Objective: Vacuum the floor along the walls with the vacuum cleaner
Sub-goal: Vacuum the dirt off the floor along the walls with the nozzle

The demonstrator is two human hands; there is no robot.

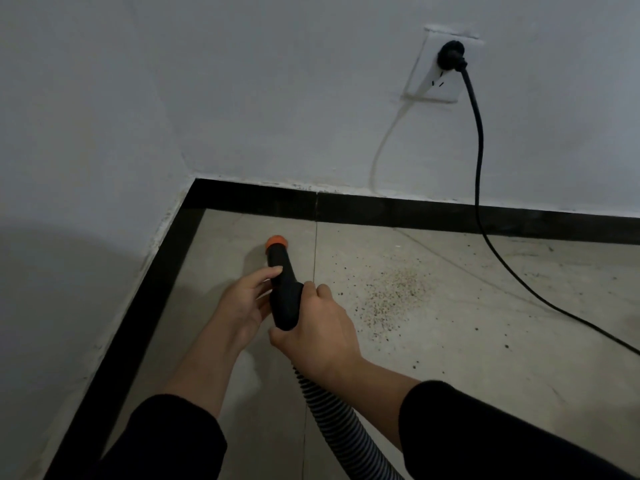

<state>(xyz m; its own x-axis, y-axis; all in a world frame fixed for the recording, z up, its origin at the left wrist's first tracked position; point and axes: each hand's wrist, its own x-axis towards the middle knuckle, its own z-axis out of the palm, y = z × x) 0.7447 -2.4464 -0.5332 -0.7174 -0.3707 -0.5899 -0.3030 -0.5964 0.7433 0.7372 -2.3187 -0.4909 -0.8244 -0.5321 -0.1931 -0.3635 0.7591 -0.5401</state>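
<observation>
Floor (221, 237) was left open between the nozzle (281, 263) and the corner, hemmed in by black skirting (398, 211) on the left and at the back. To the right, grit (394, 296) was spread over the tile; beyond it the way was crossed by a black cord (479, 161), hung from the wall socket (429, 84) and trailed along the floor. Nearer, the tile was crossed by the ribbed hose (329, 417)

Grey tiled floor (485, 375) strewn with a patch of pale grit (391, 299), a grout line (316, 244) just left of that patch, a black border strip (415, 213) beyond it along the walls, a black cable (554, 306) lying to its right.
</observation>
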